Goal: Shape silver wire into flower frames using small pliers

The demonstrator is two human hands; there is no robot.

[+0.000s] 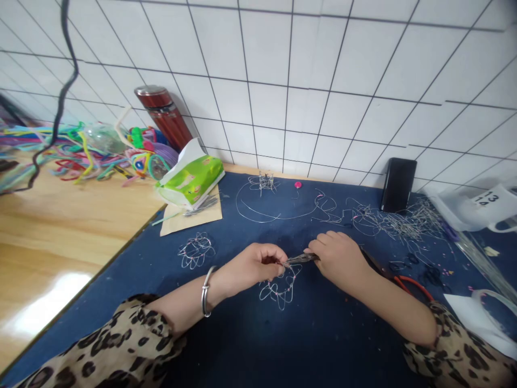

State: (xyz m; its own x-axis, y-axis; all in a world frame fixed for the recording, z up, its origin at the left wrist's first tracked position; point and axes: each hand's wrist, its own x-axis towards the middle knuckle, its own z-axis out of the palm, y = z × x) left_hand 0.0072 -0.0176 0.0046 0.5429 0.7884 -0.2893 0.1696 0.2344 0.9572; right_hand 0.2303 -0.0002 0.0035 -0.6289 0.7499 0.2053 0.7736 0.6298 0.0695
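Leopard-print sleeves (121, 345) frame the near edge of the blue mat (226, 345) on the counter. Her left hand (252, 267), a silver bangle (206, 291) at its wrist, is pinched closed on the top of a beaded wire flower (278, 288), seemingly to steady it against the pliers (301, 259) that the right hand (339, 258) grips tight. That flower rests on the mat just below both hands. A 2nd wire flower (196, 250) sits apart to the left. Far right, a white bag (484, 207) reads "13 14"; print on the green tissue pack (191, 180) is too small to read.
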